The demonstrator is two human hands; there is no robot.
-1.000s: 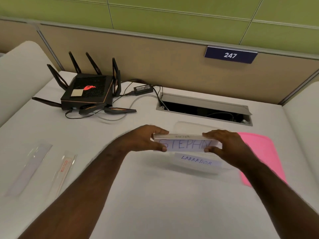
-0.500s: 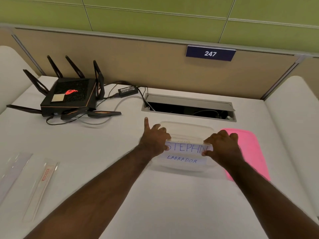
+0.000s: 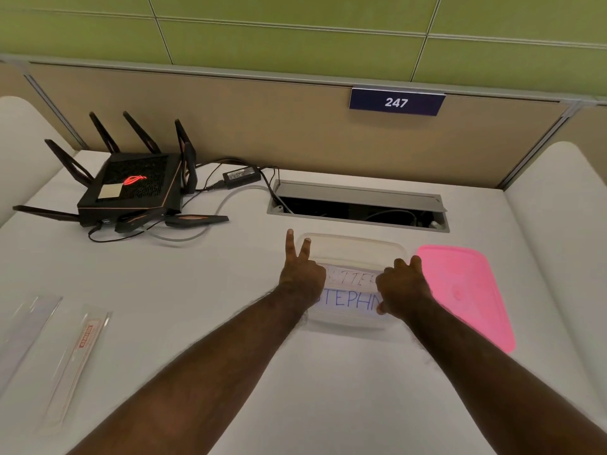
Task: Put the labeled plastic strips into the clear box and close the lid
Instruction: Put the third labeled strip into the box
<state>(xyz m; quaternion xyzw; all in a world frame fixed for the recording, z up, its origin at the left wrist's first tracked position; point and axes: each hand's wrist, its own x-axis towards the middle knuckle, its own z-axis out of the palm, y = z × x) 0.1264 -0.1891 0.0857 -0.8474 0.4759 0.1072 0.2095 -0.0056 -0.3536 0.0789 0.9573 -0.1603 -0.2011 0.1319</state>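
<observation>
A clear box (image 3: 354, 246) sits on the white table in front of me, its lid off. Inside lie labeled plastic strips: one reading "STEPH…" (image 3: 351, 302) toward me and another with faint letters (image 3: 353, 279) behind it. My left hand (image 3: 300, 274) rests at the strips' left ends, thumb and lower fingers on them, index and middle finger pointing away. My right hand (image 3: 402, 289) presses on the strips' right ends, fingers curled. The pink lid (image 3: 466, 290) lies flat just right of the box. Two more plastic strips (image 3: 78, 349) (image 3: 23, 326) lie at the far left.
A black router (image 3: 134, 192) with antennas and its cables and power adapter (image 3: 241, 175) stand at the back left. An open cable hatch (image 3: 358, 208) is set in the table just behind the box. A partition wall with a "247" sign (image 3: 395, 101) closes off the back.
My hands have lowered the "STEPH…" strip from above the box down into it, and they are now pressed low at its ends. The "LABRADOR" strip is no longer visible.
</observation>
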